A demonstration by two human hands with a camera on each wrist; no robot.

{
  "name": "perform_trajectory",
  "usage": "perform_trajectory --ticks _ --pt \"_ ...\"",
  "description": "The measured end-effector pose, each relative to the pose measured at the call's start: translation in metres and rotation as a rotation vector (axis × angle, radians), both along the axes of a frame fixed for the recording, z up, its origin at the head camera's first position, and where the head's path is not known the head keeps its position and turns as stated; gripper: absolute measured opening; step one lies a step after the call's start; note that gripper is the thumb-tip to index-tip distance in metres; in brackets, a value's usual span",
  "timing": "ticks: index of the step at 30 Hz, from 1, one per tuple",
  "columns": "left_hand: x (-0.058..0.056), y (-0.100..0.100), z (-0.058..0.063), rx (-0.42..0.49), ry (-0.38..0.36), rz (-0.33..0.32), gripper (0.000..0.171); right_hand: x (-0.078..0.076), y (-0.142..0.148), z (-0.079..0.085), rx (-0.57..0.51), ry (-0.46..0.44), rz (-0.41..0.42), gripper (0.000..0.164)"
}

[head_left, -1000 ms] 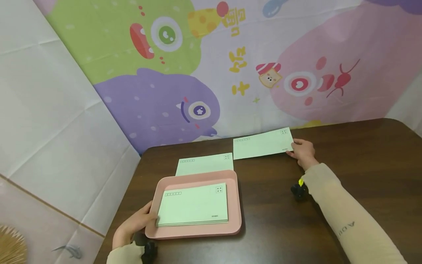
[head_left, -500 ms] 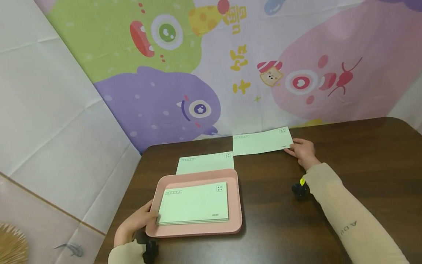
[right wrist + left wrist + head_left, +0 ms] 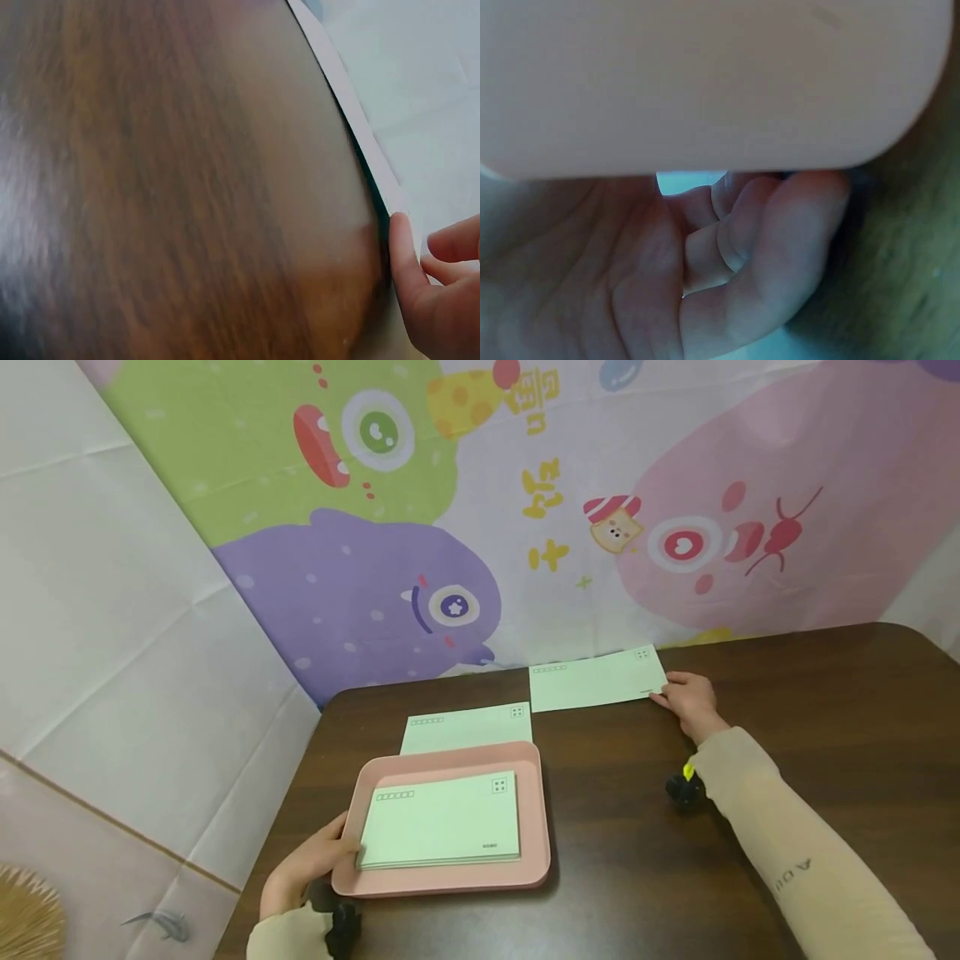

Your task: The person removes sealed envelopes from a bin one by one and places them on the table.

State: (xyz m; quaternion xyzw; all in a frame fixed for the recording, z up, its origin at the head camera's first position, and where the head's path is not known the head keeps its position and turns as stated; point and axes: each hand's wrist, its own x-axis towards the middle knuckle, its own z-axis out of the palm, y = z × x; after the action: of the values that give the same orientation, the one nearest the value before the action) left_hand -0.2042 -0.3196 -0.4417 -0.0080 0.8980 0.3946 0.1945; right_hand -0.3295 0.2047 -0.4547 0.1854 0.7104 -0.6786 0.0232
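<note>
In the head view my left hand (image 3: 315, 860) holds a pink tray (image 3: 536, 827) by its left edge. The left wrist view shows fingers (image 3: 802, 247) curled under the tray's side (image 3: 705, 90). A small stack of pale green envelopes (image 3: 442, 822) lies inside the tray. Behind it, another envelope (image 3: 465, 727) is partly covered by the tray's far rim. At the table's back edge, my right hand (image 3: 690, 700) pinches the right end of a single envelope (image 3: 596, 683). That envelope appears thin and edge-on in the right wrist view, with the thumb along its near edge.
A dark brown wooden table (image 3: 637, 877) bears everything. A cartoon-printed cloth (image 3: 555, 602) hangs right behind its back edge, and a pale wall covering (image 3: 150, 610) borders the left. Dark wrist devices (image 3: 684, 789) sit below both sleeves.
The envelope in my right hand has shifted slightly back and lies lower and flatter near the table's back edge. My left hand and the tray have stayed put.
</note>
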Motion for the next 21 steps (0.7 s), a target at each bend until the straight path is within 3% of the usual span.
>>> perform_trajectory --ticks 5,9,14,21 --pt "-0.001 0.0 0.001 -0.001 0.0 -0.005 0.053 0.003 0.001 0.004 0.268 -0.025 0.09 0.052" --pt "-0.001 0.001 0.003 0.009 0.001 0.003 0.053 0.005 0.001 0.01 0.42 -0.017 0.173 0.053" --pt "-0.001 0.001 0.002 -0.009 0.003 0.006 0.056 0.005 0.001 0.012 0.519 -0.017 0.238 0.052" --pt "-0.001 0.002 0.001 -0.026 -0.03 0.038 0.057 0.006 0.001 0.011 0.562 0.009 0.243 0.048"
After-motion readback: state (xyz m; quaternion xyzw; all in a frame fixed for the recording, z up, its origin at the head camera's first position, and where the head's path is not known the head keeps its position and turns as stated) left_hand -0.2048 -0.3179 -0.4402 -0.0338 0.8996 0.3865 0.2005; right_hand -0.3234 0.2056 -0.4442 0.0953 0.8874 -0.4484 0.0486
